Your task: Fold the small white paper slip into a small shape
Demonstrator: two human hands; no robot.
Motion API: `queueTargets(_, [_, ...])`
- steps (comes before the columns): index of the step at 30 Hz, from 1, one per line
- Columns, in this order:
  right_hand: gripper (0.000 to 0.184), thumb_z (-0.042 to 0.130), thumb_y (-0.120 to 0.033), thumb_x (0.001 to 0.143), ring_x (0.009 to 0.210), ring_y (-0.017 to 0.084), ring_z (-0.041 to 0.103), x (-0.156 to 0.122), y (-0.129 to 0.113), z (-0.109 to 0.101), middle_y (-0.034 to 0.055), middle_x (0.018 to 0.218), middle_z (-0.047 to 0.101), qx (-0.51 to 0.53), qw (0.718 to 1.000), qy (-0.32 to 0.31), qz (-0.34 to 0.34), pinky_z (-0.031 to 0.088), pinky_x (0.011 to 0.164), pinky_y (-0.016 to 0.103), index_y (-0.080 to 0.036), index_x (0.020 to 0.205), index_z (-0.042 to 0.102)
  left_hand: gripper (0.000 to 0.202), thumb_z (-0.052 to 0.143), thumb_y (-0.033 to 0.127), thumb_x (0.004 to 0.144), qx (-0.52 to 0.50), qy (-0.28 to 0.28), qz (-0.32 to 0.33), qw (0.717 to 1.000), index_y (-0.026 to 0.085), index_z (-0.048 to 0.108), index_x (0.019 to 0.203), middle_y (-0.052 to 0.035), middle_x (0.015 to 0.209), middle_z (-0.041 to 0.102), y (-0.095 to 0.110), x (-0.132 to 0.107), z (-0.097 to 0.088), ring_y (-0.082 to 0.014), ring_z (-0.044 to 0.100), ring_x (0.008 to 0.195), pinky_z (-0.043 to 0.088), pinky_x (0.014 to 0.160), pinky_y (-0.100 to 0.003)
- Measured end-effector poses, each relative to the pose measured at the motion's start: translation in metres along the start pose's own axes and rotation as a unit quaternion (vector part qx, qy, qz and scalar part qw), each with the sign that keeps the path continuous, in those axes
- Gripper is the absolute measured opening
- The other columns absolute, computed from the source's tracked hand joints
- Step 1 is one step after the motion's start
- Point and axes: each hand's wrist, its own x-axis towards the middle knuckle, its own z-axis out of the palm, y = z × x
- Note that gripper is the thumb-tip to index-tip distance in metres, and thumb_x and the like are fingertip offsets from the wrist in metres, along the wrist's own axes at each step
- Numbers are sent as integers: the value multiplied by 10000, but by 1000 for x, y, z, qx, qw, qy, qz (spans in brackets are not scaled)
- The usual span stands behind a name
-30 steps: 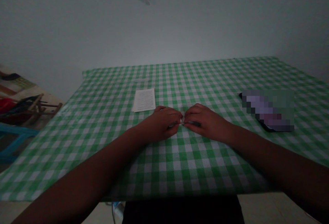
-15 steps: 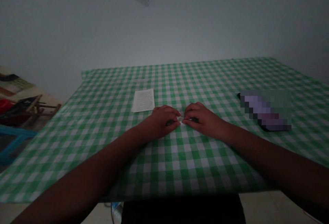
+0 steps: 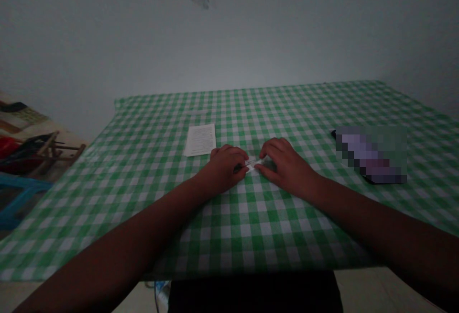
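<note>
A small folded piece of white paper (image 3: 252,163) lies low over the checked cloth, between my two hands. My left hand (image 3: 229,167) pinches its left end between thumb and fingertips. On the other side, my right hand (image 3: 283,162) has its thumb and fingers apart around the paper's right end; the thumb tip is close to it, and whether it touches I cannot tell. Behind my left hand lie several stacked sheets of printed paper (image 3: 201,139), flat on the table.
A green and white checked cloth (image 3: 229,227) covers the table. A dark-edged flat object (image 3: 371,181), mostly pixelated, lies on the right. A blue frame (image 3: 21,198) and wooden furniture (image 3: 57,152) stand on the floor at left. A pale wall (image 3: 287,30) rises behind the table.
My right hand's thumb and fingers have spread and its fingertips have lifted slightly up and away, so more of the folded paper shows. My left hand has shifted slightly left, still pinching.
</note>
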Motion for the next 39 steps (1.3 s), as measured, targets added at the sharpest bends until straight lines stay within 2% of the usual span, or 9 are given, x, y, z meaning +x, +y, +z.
queueTargets(3, [153, 501, -257, 956, 998, 269, 570, -1, -10, -5, 113, 1021, 646, -14, 998, -37, -39, 485, 897, 468, -179, 1010, 620, 96, 634, 270, 868, 19, 13, -50, 998, 197, 627, 805, -26, 1124, 682, 3, 0, -1, -251, 542, 1098, 389, 928, -466])
queueTargets(7, [314, 449, -220, 971, 1189, 279, 560, -3, -17, 0, 148, 1268, 628, -22, 992, -86, -84, 451, 1036, 494, -141, 1236, 598, 112, 644, 278, 866, 15, 31, -79, 996, 196, 615, 796, -24, 1110, 685, 4, 1, -1, -251, 541, 1087, 404, 923, -461])
queueTargets(10, [367, 458, -236, 971, 1233, 284, 556, -5, -15, 5, 164, 1335, 606, -37, 990, -113, -82, 431, 1081, 486, -107, 1291, 582, 103, 649, 279, 865, 5, 33, -72, 997, 196, 618, 811, -25, 1129, 680, 0, 1, -1, -239, 546, 1097, 409, 946, -457])
queueTargets(18, [414, 480, -270, 964, 1250, 289, 552, -6, -12, 2, 158, 1377, 587, -36, 987, -133, -79, 417, 1079, 516, -140, 1350, 554, 101, 601, 309, 888, -31, 1, -32, 999, 218, 642, 875, -31, 1184, 655, -13, -1, -8, -238, 537, 1150, 409, 972, -473])
queueTargets(21, [414, 461, -278, 975, 1262, 288, 541, -7, -12, 1, 147, 1409, 565, -53, 985, -146, -80, 398, 1091, 519, -144, 1357, 547, 90, 598, 300, 894, -26, 4, -21, 999, 221, 639, 884, -24, 1189, 652, -15, -2, -7, -231, 536, 1148, 400, 984, -470])
queueTargets(32, [434, 433, -294, 983, 1295, 296, 512, -6, -14, 1, 131, 1448, 532, -80, 981, -161, -73, 367, 1107, 539, -151, 1382, 527, 69, 577, 264, 899, 8, -12, -25, 1000, 204, 603, 878, -34, 1203, 641, -6, -1, -9, -234, 517, 1146, 382, 954, -447])
queueTargets(36, [444, 448, -293, 976, 1308, 294, 501, -6, -14, 0, 126, 1464, 518, -82, 980, -164, -74, 361, 1113, 540, -162, 1395, 515, 126, 574, 274, 906, 26, -22, -29, 999, 220, 599, 1017, -44, 1190, 640, -2, -2, -13, -248, 502, 1158, 360, 957, -459])
queueTargets(39, [444, 438, -316, 985, 1342, 310, 463, -6, -14, -1, 99, 1475, 512, -93, 980, -165, -67, 346, 1118, 558, -189, 1403, 514, 183, 568, 272, 911, 40, -52, -14, 998, 248, 600, 1089, -38, 1225, 630, -4, -2, -17, -257, 482, 1192, 340, 961, -466])
